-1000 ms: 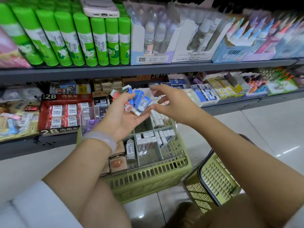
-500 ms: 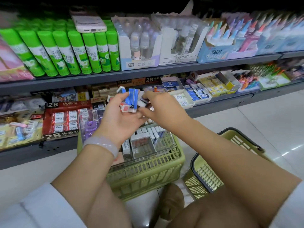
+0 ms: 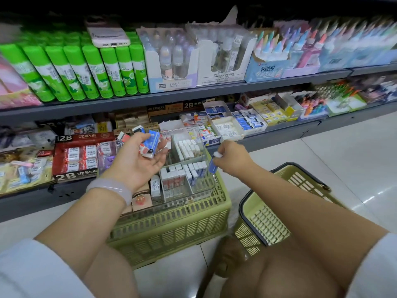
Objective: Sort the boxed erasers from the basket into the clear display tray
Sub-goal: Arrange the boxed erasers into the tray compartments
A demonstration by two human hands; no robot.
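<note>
A single blue boxed eraser (image 3: pixel 212 164), white at its upper end, is pinched between the curled fingertips of the right hand (image 3: pixel 231 159); it hangs below the fingers at 8 o'clock from the knuckles, just above the right front corner of the clear display tray (image 3: pixel 194 197). A small clutch of boxed erasers (image 3: pixel 148 143) is cradled in the upturned left hand (image 3: pixel 137 162), its palm open and the fingers only loosely curved; the boxes are seen lying across the fingers at 12 o'clock from the palm, above the tray's left half. About four boxes can be counted there, blue and white with red-and-white ones among them, though blur prevents an exact count. A pale bangle (image 3: pixel 111 188) is worn on the left wrist.

The tray is divided into compartments, and upright white-topped eraser boxes are packed in rows in the rear and front right ones; their number cannot be told. The tray is rested on a green slatted crate (image 3: pixel 171 231). One green basket (image 3: pixel 277 218) with a dark rim is found at 4 o'clock from the crate, on the pale floor. Two shelves of stationery are seen behind, with green glue sticks (image 3: pixel 86 72) at 11 o'clock.
</note>
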